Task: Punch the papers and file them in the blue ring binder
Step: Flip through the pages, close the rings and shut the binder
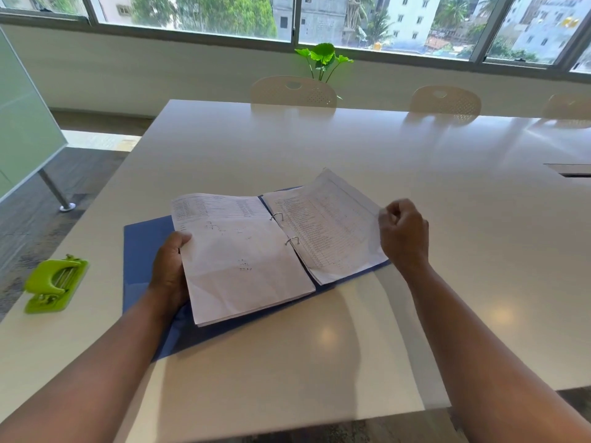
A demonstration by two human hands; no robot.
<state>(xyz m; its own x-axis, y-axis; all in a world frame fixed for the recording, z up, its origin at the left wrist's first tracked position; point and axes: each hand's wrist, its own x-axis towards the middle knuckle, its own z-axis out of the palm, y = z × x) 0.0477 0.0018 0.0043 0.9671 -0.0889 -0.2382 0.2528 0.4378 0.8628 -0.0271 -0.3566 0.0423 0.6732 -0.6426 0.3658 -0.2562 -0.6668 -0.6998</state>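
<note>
Papers [243, 257] lie threaded on the two metal rings [284, 228] of an open blue binder [144, 247], which sits flat on the white desk [415, 161] in front of the person. One stack of sheets rests on the binder's 9 o'clock side, another on its 3 o'clock side. The left hand [169, 266] grips the outer edge of the 9 o'clock stack, thumb on top of the paper. The right hand [403, 235] is curled, pinching the outer edge of the top sheet [329, 225] on the 3 o'clock side and lifting it slightly off the stack.

Punching looks finished, since the sheets already sit on the rings; the step in hand seems to be settling or turning filed pages. The next move likely calls for laying the lifted sheet flat without tearing its holes, then squaring both stacks so the cover can close.

Counted: one binder, two rings, two stacks of paper, and one green hole punch [56, 284] at 9 o'clock of the binder, well apart from it, near the desk's edge. At 12 o'clock, across the desk, stand three pale chairs [292, 91] and one green plant [323, 57] before the windows.
</note>
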